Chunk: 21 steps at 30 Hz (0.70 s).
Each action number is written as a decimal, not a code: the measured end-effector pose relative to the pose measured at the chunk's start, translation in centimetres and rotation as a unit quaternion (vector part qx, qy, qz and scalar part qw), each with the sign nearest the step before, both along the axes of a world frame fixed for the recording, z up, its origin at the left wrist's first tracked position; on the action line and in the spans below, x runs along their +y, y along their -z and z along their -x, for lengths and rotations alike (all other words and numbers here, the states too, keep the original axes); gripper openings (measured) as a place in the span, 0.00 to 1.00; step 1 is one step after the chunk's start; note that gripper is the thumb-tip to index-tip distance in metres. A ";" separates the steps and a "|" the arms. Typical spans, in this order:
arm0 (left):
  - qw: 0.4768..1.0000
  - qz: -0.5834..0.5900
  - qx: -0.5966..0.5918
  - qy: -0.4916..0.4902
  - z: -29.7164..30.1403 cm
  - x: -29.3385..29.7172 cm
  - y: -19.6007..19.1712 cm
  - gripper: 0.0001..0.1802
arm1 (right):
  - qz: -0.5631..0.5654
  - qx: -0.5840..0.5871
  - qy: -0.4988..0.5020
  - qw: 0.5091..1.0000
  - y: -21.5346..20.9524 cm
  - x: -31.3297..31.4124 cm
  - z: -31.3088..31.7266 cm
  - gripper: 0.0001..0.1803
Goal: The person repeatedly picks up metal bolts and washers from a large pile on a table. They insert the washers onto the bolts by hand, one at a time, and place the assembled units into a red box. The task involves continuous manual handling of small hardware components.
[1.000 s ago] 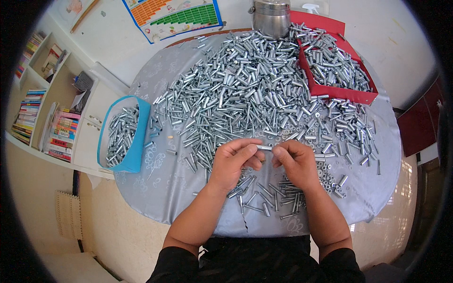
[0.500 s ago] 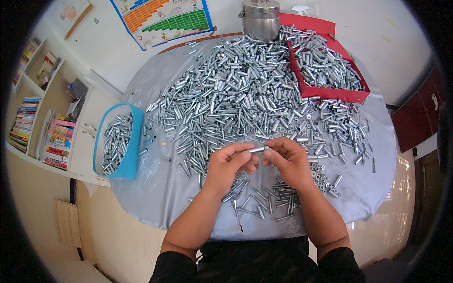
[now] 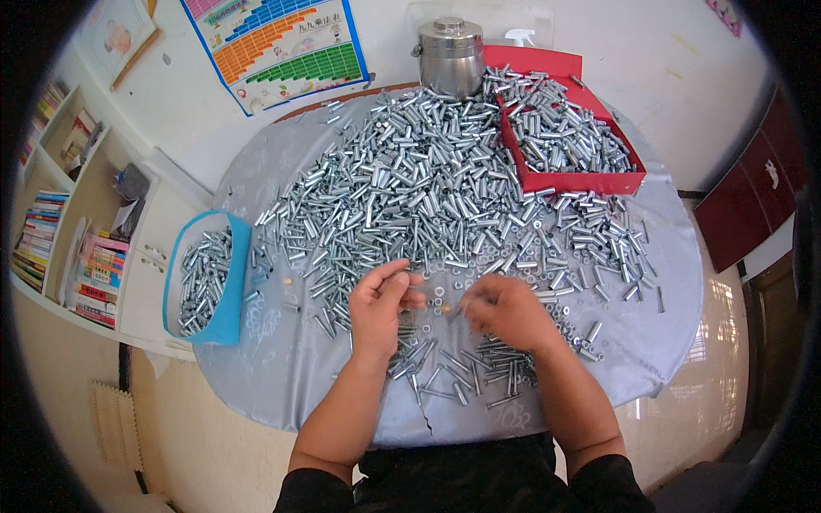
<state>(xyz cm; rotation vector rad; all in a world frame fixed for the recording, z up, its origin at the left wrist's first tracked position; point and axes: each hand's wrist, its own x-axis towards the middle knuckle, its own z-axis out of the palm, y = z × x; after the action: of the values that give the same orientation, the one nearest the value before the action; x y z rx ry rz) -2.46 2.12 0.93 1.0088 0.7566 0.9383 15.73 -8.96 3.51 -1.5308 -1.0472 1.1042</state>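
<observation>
A great heap of small silver metal sleeves and bolts (image 3: 428, 197) covers the far and middle part of a round table under a pale grey cloth (image 3: 282, 376), thinning toward the near edge into scattered washers and loose pieces. Both hands hover over this thinner near fringe, close together but apart. The left hand (image 3: 380, 308) has its fingers curled, thumb and fingertips pinched toward each other; whether a small piece sits between them cannot be told. The right hand (image 3: 505, 312) is blurred, fingers bent inward over the loose parts, and its hold cannot be told either. A few washers (image 3: 438, 295) lie on the cloth between the two hands.

Just near the hands lies a smaller cluster of long thin bolts (image 3: 466, 372). At the left edge of the table sits a blue tub (image 3: 231, 316) partly filled with silver pieces. On the far right a red tray (image 3: 573, 181) holds more of them, and beside it on the far side stands a steel lidded pot (image 3: 451, 56). A colourful chart (image 3: 278, 47) lies by the wall, and shelves with books (image 3: 60, 248) stand to the left.
</observation>
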 end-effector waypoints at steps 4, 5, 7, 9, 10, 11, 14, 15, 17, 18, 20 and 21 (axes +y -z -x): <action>1.000 -0.010 -0.005 -0.007 0.1 0.0 -0.1 0.13 | -0.284 0.234 0.244 0.897 -3.1 3.2 -2.9 0.27; 1.000 -0.009 -0.003 -0.013 0.3 0.0 0.1 0.13 | -0.306 0.223 0.239 0.894 -3.1 3.6 -3.0 0.27; 1.000 -0.010 -0.008 -0.014 0.2 0.0 0.0 0.13 | -0.353 0.195 0.233 0.885 -2.9 3.9 -3.5 0.27; 1.000 -0.009 -0.017 -0.012 0.0 0.0 -0.1 0.12 | -0.333 0.134 0.231 0.904 -0.8 3.4 -3.0 0.21; 1.000 -0.013 -0.013 -0.015 0.1 0.0 0.0 0.12 | -0.307 0.124 0.213 0.919 0.5 3.0 -2.9 0.20; 1.000 -0.017 -0.010 -0.018 0.1 0.1 -0.1 0.12 | -0.281 0.115 0.194 0.933 1.2 2.6 -2.8 0.19; 0.998 -0.033 0.019 -0.046 0.1 0.2 -0.2 0.12 | -0.262 0.114 0.189 0.939 2.2 2.3 -2.4 0.14; 0.997 -0.035 0.037 -0.058 0.4 0.3 -0.2 0.12 | -0.249 0.110 0.184 0.944 2.5 2.2 -2.4 0.13; 0.997 -0.042 0.028 -0.065 0.6 0.2 -0.7 0.11 | -0.246 0.105 0.191 0.945 2.5 2.0 -2.4 0.13; 0.996 -0.053 0.013 -0.063 0.5 0.5 -0.7 0.11 | -0.234 0.099 0.208 0.945 2.5 1.9 -2.6 0.13; 0.995 -0.071 0.005 -0.071 0.7 0.6 -0.7 0.10 | -0.212 0.097 0.229 0.945 2.6 1.6 -2.5 0.13; 0.994 -0.081 0.017 -0.073 0.8 0.7 -0.7 0.10 | -0.207 0.098 0.234 0.945 2.4 1.6 -2.5 0.13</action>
<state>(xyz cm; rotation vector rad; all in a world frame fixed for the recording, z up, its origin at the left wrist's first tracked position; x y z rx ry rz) -3.26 2.84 1.58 1.1251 0.7997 1.1247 18.20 -7.32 1.09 -1.2129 -0.6728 0.6366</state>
